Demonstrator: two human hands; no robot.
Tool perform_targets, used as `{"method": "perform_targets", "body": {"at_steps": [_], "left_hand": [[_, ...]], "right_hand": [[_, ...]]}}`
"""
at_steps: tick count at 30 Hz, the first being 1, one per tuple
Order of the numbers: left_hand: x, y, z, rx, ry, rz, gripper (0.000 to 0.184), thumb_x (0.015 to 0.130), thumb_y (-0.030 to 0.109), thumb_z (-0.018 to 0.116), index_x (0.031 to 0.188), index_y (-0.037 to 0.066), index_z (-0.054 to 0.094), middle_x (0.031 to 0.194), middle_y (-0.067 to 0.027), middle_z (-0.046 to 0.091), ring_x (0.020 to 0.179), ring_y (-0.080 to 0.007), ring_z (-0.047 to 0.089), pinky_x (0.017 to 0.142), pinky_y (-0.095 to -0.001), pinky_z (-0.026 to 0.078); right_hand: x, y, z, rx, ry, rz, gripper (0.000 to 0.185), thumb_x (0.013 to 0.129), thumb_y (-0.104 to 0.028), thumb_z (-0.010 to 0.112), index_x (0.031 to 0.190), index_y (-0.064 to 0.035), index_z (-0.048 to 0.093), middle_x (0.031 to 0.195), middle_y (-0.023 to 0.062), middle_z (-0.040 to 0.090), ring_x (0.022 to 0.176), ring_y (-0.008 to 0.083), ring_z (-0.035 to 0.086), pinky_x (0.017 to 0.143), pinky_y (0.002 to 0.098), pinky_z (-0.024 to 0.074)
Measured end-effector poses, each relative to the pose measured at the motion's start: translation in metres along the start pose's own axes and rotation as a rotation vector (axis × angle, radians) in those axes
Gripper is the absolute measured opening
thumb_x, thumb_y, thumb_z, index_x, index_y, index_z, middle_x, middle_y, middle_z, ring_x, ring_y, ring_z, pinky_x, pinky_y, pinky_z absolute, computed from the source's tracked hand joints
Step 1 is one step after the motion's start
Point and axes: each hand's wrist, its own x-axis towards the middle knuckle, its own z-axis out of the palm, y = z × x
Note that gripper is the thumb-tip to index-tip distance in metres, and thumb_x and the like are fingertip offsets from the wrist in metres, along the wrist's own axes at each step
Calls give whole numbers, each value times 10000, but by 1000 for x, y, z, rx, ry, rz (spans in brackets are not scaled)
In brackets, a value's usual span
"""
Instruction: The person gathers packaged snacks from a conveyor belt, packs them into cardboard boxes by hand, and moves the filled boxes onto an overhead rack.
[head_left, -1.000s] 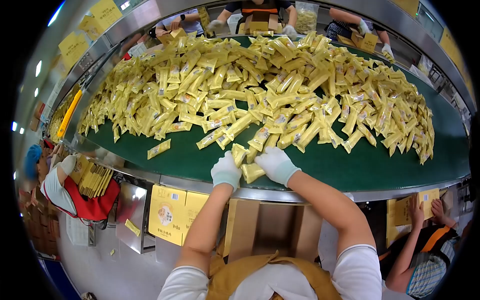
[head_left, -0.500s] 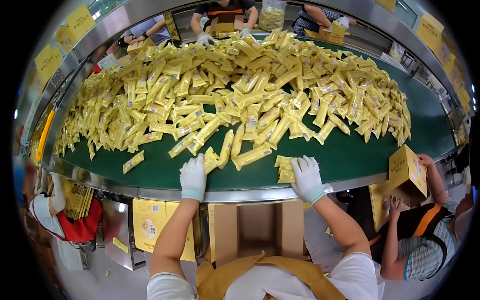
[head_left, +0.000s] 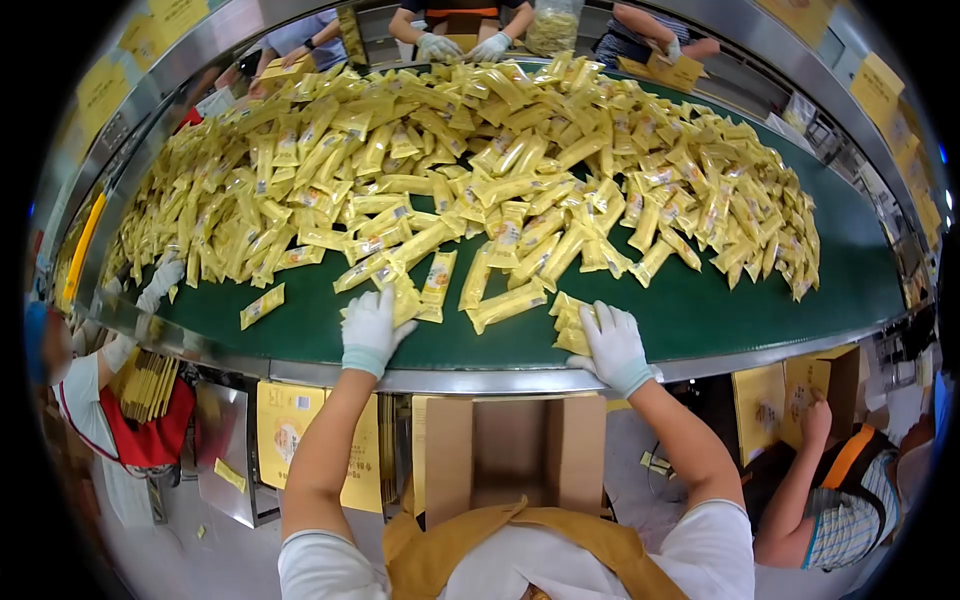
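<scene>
My left hand, in a white glove, is at the near edge of the belt with its fingers over yellow wrapped snack packets; part of them is hidden under the glove. Just right of it, a single packet lies label up. My right hand, also gloved, grips a small stack of yellow packets from the right side, its wrist above the metal rim. Between the hands, a loose packet rests on the green belt. The large heap of packets spreads just beyond.
An open cardboard box stands below the belt's metal rim, in front of my body. Flattened yellow cartons lean to its left. Co-workers stand left, right and across the belt; one gloved hand reaches in at left.
My left hand has moved slightly left and away, and the packet beside it has shifted. The right hand barely moved. The right co-worker's box is lower; the left co-worker's hand has reached the heap.
</scene>
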Motion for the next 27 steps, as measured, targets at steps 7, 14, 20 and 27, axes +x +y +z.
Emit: {"method": "perform_targets", "body": {"at_steps": [7, 14, 20, 27], "left_hand": [[22, -5, -35, -47, -349, -44, 904, 812, 615, 715, 1429, 1, 470, 1128, -203, 580, 1044, -371, 577, 906, -417, 499], [4, -2, -18, -73, -286, -105, 994, 646, 597, 838, 1366, -8, 515, 1168, -181, 567, 1072, -330, 596, 918, -398, 500], [-22, 5, -19, -447, -71, -321, 843, 750, 426, 852, 1382, 0, 493, 1166, -128, 600, 1059, -297, 630, 946, -407, 509], [37, 40, -21, -1680, -239, -394, 621, 875, 398, 768, 1297, -23, 596, 1137, -84, 684, 991, -153, 645, 879, -303, 510]], "right_hand": [[11, 18, 1, 110, -305, 136, 1114, 635, -563, 846, 1460, 15, 369, 1297, 197, 554, 1174, 370, 514, 997, 437, 411], [61, 26, -40, 50, -544, 121, 909, 580, -589, 848, 1257, -36, 598, 1226, 176, 586, 1151, 355, 532, 1025, 421, 424], [137, 52, -24, 92, -348, -199, 944, 548, -517, 876, 1286, 0, 595, 1482, 184, 448, 1454, 414, 303, 1218, 444, 237], [147, 31, -33, 103, -696, 45, 913, 547, -575, 855, 1230, -16, 621, 1237, 208, 549, 1187, 402, 543, 1039, 432, 458]]}}
